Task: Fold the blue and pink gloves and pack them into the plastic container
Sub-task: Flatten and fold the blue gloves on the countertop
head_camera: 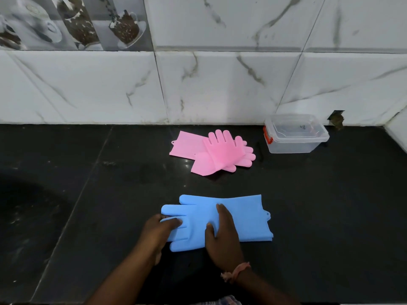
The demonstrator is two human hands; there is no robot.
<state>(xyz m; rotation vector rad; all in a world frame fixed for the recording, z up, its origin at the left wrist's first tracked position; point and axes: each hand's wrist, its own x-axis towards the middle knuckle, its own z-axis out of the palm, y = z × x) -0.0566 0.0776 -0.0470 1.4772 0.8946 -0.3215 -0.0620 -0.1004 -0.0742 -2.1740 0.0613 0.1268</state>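
Blue gloves (240, 216) lie flat on the black surface (330, 216), stacked by the look of it. Left hand (161, 231) is pinching the fingertip end; right hand (222, 234) is spread flat on the palm area, pressing, not gripping. Pink gloves (211, 150) sit crossed further back w/ the plastic container (295, 137) just beside them, lid on. Risks: rubbery material prob springs open once the fold is released; layers may slide apart; container needs opening first, so the fold could undo meanwhile.
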